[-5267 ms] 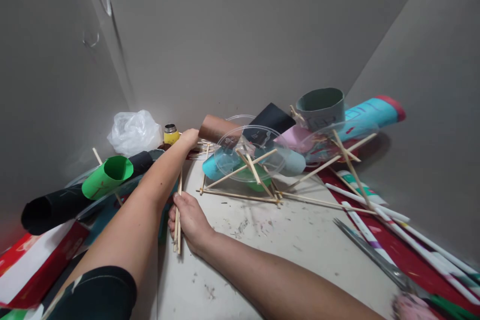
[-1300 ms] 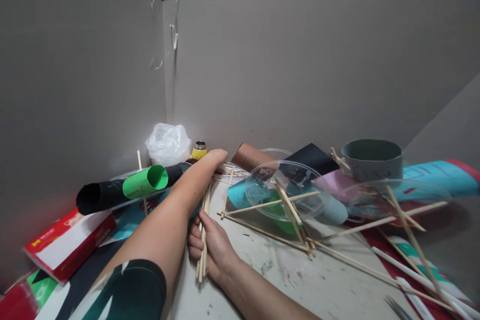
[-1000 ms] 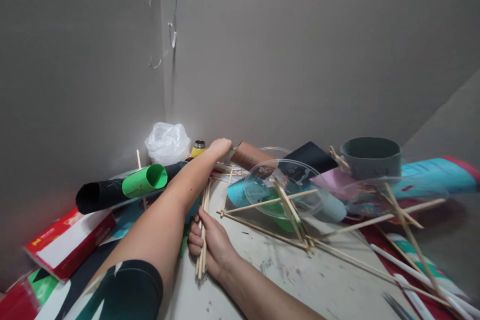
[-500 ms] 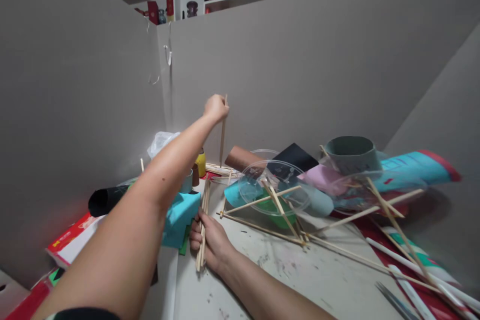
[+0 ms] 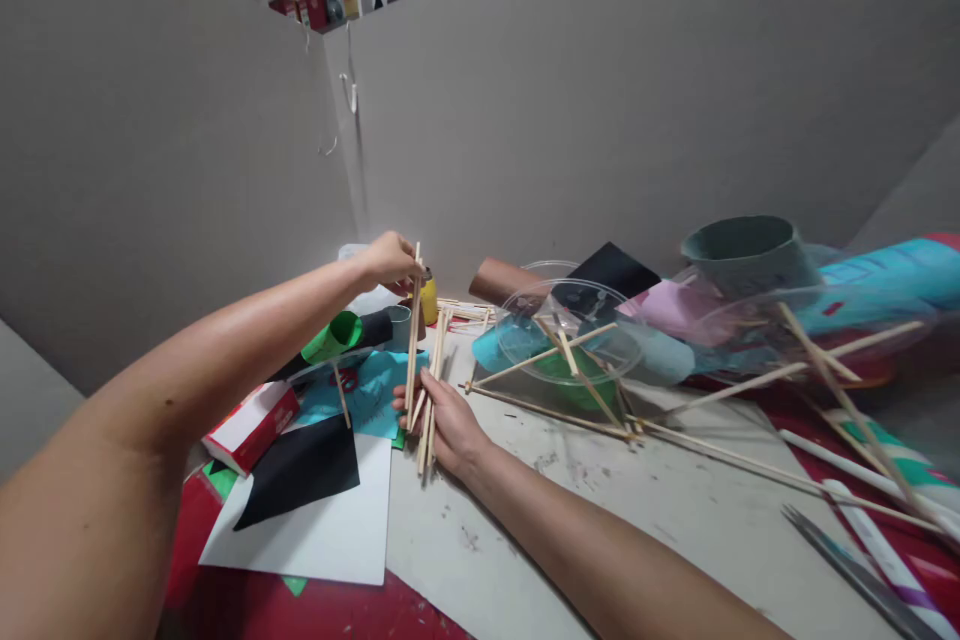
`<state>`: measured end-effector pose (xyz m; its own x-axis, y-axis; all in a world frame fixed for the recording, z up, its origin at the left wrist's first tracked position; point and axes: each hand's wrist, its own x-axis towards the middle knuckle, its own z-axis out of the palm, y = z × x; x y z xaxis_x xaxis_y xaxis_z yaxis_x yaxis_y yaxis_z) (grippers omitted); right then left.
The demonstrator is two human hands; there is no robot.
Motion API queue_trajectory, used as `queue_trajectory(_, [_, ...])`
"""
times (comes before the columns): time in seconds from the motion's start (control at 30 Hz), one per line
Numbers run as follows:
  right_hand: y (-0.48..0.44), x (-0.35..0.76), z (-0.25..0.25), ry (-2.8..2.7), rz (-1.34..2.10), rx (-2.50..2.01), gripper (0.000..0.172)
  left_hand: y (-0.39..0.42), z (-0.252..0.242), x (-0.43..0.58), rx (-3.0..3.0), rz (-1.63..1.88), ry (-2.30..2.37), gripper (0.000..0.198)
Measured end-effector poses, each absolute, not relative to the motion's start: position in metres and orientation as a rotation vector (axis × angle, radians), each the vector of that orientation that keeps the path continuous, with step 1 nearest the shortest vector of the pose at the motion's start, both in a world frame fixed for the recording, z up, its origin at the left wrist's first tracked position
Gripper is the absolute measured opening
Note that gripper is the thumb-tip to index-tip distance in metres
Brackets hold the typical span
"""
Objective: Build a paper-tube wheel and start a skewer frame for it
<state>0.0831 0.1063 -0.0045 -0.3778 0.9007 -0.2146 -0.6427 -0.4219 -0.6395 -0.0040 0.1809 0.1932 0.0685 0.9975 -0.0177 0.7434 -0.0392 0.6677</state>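
Change: left hand (image 5: 390, 260) drawn back from its raised reach at the far wall, now lower and nearer, with one single stick (image 5: 412, 345) carried along.
Meaning for the work in hand: single stick off the far pile (image 5: 463, 310), lower end now down just beside the bundle of sticks (image 5: 437, 350), close enough that touching or apart cannot be told.
Left arm: stretched forward across the left of the scene, forearm bare, wrist bent slightly to the right.
Left fingers: pinched on the top end of the single stick, thumb against fingertips; stick near upright, a little tilted.
Right hand (image 5: 444, 418): low on the table (image 5: 600, 510), at the same spot as a moment ago, forearm running in from the near right.
Right fingers: curled and pressed together around the bundle of sticks, which lies lengthwise, near to far, ends jutting past both sides of the grip.
Left of the hands: green roll (image 5: 334, 335), red-and-white box (image 5: 251, 425), black paper (image 5: 300, 465) on a white sheet (image 5: 322, 530).
Far side: yellow bottle (image 5: 428, 298) just behind the single stick, brown tube (image 5: 499, 280) to its right.
Right of the hands: stick frame (image 5: 555, 408) under a clear dish (image 5: 570, 340); scissors (image 5: 847, 560) well apart at the near right.
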Motion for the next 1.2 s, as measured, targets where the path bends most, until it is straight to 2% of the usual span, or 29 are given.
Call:
queue_trajectory(0.33, [0.105,0.083,-0.001,-0.581,1.93,-0.614,0.018,0.197,0.145,0.015,1.762,0.505,1.841,0.006])
queue_trajectory(0.5, [0.109,0.085,-0.001,-0.57,1.908,-0.608,0.027,0.205,0.138,0.02,1.738,0.478,1.88,0.009])
queue_trajectory(0.73, [0.107,0.085,0.0,-0.682,1.882,-0.566,0.05,0.198,0.144,0.014,1.712,0.447,1.843,0.008])
queue_trajectory(0.87, [0.103,0.082,-0.001,-0.756,1.806,-0.591,0.057,0.193,0.151,0.011,1.695,0.57,1.785,0.014])
queue_trajectory(1.1, [0.104,0.078,-0.004,-0.886,1.592,-0.635,0.058,0.178,0.169,0.017,1.673,0.913,1.522,0.035])
queue_trajectory(1.2, [0.103,0.077,-0.004,-0.942,1.512,-0.631,0.057,0.167,0.176,0.017,1.593,0.992,1.314,0.038])
